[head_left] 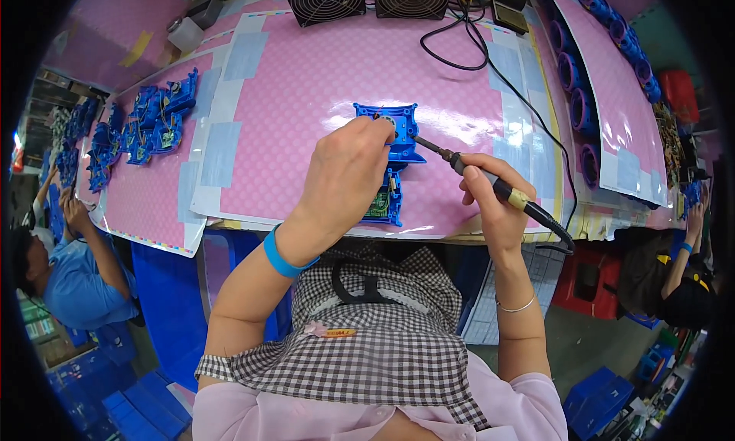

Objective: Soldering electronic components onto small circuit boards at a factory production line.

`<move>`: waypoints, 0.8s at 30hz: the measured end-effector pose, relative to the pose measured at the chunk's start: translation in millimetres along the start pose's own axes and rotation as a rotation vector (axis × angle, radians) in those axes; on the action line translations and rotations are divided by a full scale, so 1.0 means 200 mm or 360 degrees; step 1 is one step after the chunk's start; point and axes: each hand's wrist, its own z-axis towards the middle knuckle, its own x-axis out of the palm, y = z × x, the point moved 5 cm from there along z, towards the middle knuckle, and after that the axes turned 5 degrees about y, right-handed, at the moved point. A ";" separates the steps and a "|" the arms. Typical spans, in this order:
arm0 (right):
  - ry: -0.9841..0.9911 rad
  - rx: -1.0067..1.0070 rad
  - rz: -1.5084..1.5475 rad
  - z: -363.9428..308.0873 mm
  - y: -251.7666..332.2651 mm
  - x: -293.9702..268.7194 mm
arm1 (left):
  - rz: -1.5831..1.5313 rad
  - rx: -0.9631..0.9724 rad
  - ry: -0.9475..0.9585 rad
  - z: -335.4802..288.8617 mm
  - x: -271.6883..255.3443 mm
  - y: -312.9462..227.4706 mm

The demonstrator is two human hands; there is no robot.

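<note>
A soldering iron is in my right hand, gripped like a pen, its hot tip pointing left at the right side of a blue plastic housing. My left hand is closed over the housing's left part, fingertips pinched at a small round part inside it. Whether the fingers hold that part or a wire beside it is hidden. Just below, nearer me, lies the other blue half with a green circuit board, partly covered by my left hand.
Two black fans stand at the back edge. The iron's black cable loops down the right side. Several blue housings lie at left; blue cylinders line the right rack. Co-workers sit on both sides, one in a blue shirt.
</note>
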 end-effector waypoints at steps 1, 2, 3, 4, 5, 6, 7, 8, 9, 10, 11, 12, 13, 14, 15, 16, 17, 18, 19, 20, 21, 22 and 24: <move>0.0001 0.0001 -0.0001 0.00 -0.01 0.00 | 0.0005 -0.0001 -0.0003 0.01 0.01 0.01; 0.0002 -0.0029 -0.0001 0.01 -0.01 0.01 | 0.0015 -0.0011 0.0010 0.02 0.02 0.01; 0.0007 -0.0053 -0.0008 0.01 -0.02 0.01 | 0.0022 -0.0025 0.0031 0.02 0.04 0.02; 0.0001 -0.0059 -0.0005 0.00 -0.02 0.01 | 0.0021 -0.0018 0.0024 0.02 0.04 0.03; 0.0017 -0.0047 0.0000 0.00 -0.03 0.02 | 0.0023 -0.0027 0.0027 0.03 0.05 0.03; 0.0034 -0.0035 0.0006 0.00 -0.04 0.02 | 0.0020 -0.0036 0.0032 0.03 0.05 0.03; 0.0034 -0.0032 0.0008 0.00 -0.04 0.02 | 0.0027 -0.0039 0.0033 0.03 0.06 0.03; 0.0023 -0.0062 -0.0011 0.01 -0.04 0.03 | 0.0004 -0.0044 0.0032 0.03 0.06 0.04; 0.0014 -0.0093 -0.0031 0.01 -0.04 0.02 | -0.0025 -0.0048 0.0028 0.03 0.06 0.04; 0.0016 -0.0092 -0.0029 0.01 -0.04 0.03 | -0.0017 -0.0051 0.0029 0.03 0.06 0.04; 0.0016 -0.0114 -0.0043 0.01 -0.04 0.03 | -0.0009 -0.0045 0.0032 0.03 0.06 0.04; 0.0016 -0.0133 -0.0070 0.01 -0.04 0.03 | -0.0010 -0.0035 0.0035 0.03 0.06 0.04; 0.0016 -0.0137 -0.0059 0.01 -0.04 0.03 | -0.0002 -0.0040 0.0033 0.04 0.06 0.04; 0.0025 -0.0166 -0.0090 0.01 -0.03 0.03 | -0.0004 -0.0042 0.0027 0.04 0.07 0.04; 0.0029 -0.0195 -0.0138 0.01 -0.02 0.03 | -0.0016 -0.0039 0.0017 0.04 0.07 0.04; 0.0038 -0.0193 -0.0122 0.01 -0.02 0.03 | -0.0009 -0.0047 0.0021 0.04 0.08 0.04; 0.0044 -0.0185 -0.0128 0.01 -0.02 0.03 | -0.0006 -0.0034 0.0042 0.05 0.08 0.03; 0.0043 -0.0183 -0.0149 0.01 -0.02 0.03 | -0.0002 -0.0019 0.0064 0.05 0.09 0.03; 0.0050 -0.0180 -0.0133 0.01 -0.02 0.03 | -0.0001 -0.0020 0.0063 0.05 0.09 0.03; 0.0063 -0.0208 -0.0165 0.01 -0.02 0.03 | -0.0001 -0.0008 0.0002 0.04 0.07 0.03; 0.0072 -0.0221 -0.0218 0.01 -0.01 0.03 | -0.0010 0.0009 -0.0052 0.03 0.05 0.03; 0.0074 -0.0239 -0.0193 0.00 -0.01 0.03 | 0.0003 0.0005 -0.0058 0.02 0.02 0.04; 0.0030 -0.0186 -0.0119 0.00 -0.01 0.01 | -0.0174 -0.0188 -0.0373 -0.02 -0.07 0.08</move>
